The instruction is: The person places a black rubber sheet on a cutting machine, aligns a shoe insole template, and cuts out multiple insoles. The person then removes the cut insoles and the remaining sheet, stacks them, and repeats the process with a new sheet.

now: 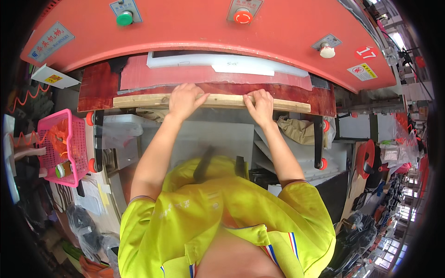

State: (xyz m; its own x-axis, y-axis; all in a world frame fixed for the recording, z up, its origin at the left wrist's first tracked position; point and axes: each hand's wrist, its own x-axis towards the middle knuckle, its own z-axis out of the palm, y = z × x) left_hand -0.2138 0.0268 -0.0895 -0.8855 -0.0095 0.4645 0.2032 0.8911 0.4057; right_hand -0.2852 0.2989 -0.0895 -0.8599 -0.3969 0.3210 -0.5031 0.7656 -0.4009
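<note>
A broad salmon-red metal machine (185, 28) fills the top of the view, its upper part cut off by the frame. Facing it is a person in a yellow-green, short-sleeved collared shirt (269, 204), the cloth blurred near the waist. Between them lies a long, glossy dark red counter (95, 88), its far side hidden beneath the machine. A thin pink sheet (139, 76) rests on the counter, partly covered by a long, flat white slab. Along the counter's near edge runs a narrow, pale wooden bar (222, 100), clasped from above by both hands, which are set well apart.

The left hand (184, 101) is closed over the bar left of its middle, thumb pointing inward along the wood. The right hand (261, 106) is curled tightly around it farther right, thumb bent against the near side. The fingertips are hard to make out past the bar's far edge, and its underside is hidden. The white slab (185, 60) lies just beyond, touched by neither hand.
</note>
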